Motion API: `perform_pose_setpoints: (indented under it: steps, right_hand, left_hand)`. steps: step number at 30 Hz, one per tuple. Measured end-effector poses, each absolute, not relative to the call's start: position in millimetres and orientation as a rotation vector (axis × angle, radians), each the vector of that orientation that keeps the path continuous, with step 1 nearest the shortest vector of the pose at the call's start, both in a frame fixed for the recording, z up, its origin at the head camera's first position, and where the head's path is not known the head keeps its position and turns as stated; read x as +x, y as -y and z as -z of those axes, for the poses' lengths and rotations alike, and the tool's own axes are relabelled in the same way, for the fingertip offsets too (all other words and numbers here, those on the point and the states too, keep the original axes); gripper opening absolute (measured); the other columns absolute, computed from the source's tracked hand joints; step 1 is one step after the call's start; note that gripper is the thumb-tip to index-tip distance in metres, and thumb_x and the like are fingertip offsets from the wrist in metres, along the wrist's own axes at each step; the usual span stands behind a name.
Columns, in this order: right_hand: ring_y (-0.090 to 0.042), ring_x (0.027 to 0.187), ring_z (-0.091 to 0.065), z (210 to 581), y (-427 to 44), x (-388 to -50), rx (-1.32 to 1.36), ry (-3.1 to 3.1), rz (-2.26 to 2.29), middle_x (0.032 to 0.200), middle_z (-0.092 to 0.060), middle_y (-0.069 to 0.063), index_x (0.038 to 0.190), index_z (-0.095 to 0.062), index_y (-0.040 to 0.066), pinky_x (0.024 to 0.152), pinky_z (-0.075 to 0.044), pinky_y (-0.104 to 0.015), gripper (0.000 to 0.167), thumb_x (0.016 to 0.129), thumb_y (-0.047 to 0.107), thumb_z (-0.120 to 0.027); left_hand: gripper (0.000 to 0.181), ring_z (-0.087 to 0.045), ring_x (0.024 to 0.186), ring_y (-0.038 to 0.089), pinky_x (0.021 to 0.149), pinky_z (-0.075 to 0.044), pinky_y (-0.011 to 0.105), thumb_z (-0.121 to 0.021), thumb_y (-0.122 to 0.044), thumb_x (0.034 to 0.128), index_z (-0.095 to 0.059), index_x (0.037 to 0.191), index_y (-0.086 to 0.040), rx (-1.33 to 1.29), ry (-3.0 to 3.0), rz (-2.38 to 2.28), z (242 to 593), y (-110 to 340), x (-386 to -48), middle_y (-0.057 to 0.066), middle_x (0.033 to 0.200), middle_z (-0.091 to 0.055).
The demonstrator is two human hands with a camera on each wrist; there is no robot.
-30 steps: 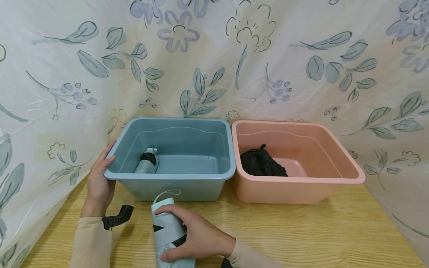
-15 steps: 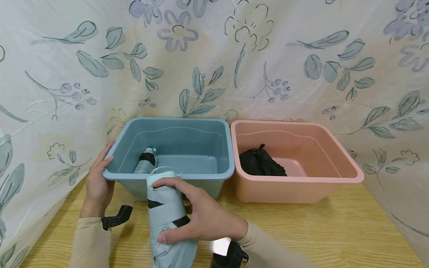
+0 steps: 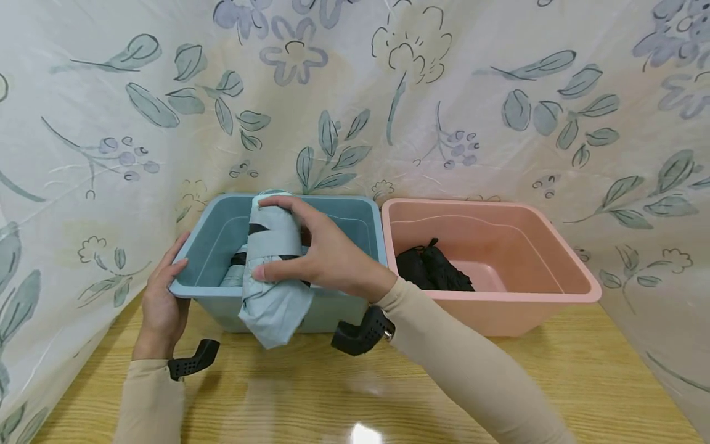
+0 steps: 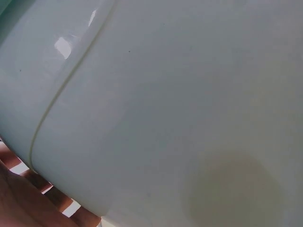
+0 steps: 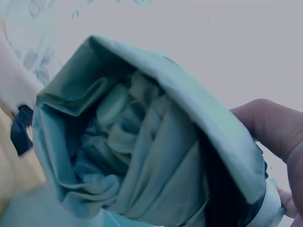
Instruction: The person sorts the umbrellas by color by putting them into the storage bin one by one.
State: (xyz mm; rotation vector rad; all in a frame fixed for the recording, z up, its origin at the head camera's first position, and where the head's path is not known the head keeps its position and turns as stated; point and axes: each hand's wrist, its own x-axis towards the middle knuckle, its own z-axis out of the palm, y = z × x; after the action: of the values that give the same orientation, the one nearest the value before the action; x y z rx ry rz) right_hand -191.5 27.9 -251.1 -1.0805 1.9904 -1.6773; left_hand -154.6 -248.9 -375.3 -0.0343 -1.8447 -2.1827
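Observation:
My right hand grips a folded light-blue umbrella above the blue bin. The umbrella is wrapped with a strap, and black patches show beneath it. Its lower end overhangs the bin's front rim; in the right wrist view loose folds of fabric fill that end. Against the left side of the blue bin rests my left hand, thumb at the rim corner and fingers along the outer wall. Another light-blue folded umbrella lies inside the bin, partly hidden behind the held one.
A pink bin stands right beside the blue one, with black folded umbrellas inside. Both bins stand on a wooden table before a flowered curtain. Black wrist mounts are on both arms.
My right hand has lifted the umbrella from in front of the blue bin up and forward over its front rim. My left hand has stayed at the bin's left side.

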Motion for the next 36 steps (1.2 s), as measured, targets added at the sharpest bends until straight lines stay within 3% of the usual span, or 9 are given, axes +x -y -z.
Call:
perform_pose_setpoints:
  steps: [4, 16, 27, 30, 36]
  right_hand:
    - [-0.028, 0.102, -0.063, 246.2, -14.4, -215.7, -0.975, -1.964, 1.69, 0.124, -0.053, -0.013, 0.15, -0.041, 0.024, 0.079, -0.057, -0.04, 0.077, 0.086, 0.008, -0.081]
    - [-0.026, 0.106, -0.057, 258.9, 24.0, -280.1, -0.705, -2.082, 1.606, 0.131, -0.047, -0.009, 0.15, -0.042, 0.021, 0.078, -0.055, -0.034, 0.078, 0.085, 0.009, -0.083]
    - [-0.024, 0.095, -0.062, 284.8, 43.5, -296.6, -0.612, -2.144, 1.418, 0.12, -0.055, -0.01, 0.153, -0.039, 0.01, 0.079, -0.052, -0.033, 0.084, 0.083, 0.011, -0.084]
    - [-0.022, 0.1, -0.06, 290.4, 47.2, -296.6, -0.605, -2.176, 1.357, 0.124, -0.055, -0.009, 0.154, -0.038, 0.009, 0.085, -0.049, -0.032, 0.086, 0.083, 0.011, -0.085]
    - [-0.025, 0.122, -0.049, 297.8, 55.2, -295.0, -0.612, -2.256, 1.237, 0.148, -0.043, -0.011, 0.154, -0.039, 0.01, 0.1, -0.043, -0.038, 0.086, 0.082, 0.013, -0.085]
  left_hand:
    - [0.052, -0.014, 0.15, 0.026, 0.118, -0.006, 0.049, -0.028, -0.029, 0.1098, -0.028, 0.162, -0.027, -0.029, 1.839, 2.19, 374.8, 249.0, -154.8, 0.0, 0.168, -0.015]
    - [0.052, -0.015, 0.15, 0.026, 0.118, -0.007, 0.049, -0.03, -0.029, 0.1099, -0.028, 0.162, -0.025, -0.037, 1.838, 2.18, 374.6, 248.6, -154.3, 0.001, 0.167, -0.018]
    - [0.052, -0.016, 0.149, 0.026, 0.118, -0.007, 0.052, -0.029, -0.029, 0.1094, -0.029, 0.162, -0.027, -0.01, 1.859, 2.164, 373.7, 248.2, -154.1, 0.0, 0.168, -0.017]
    - [0.052, -0.015, 0.149, 0.026, 0.118, -0.007, 0.052, -0.028, -0.029, 0.1095, -0.029, 0.162, -0.028, -0.009, 1.864, 2.166, 373.4, 248.2, -153.9, -0.001, 0.168, -0.016]
    - [0.052, -0.015, 0.149, 0.026, 0.117, -0.007, 0.051, -0.029, -0.029, 0.1095, -0.029, 0.162, -0.028, -0.013, 1.861, 2.17, 373.8, 249.8, -152.4, -0.001, 0.168, -0.016]
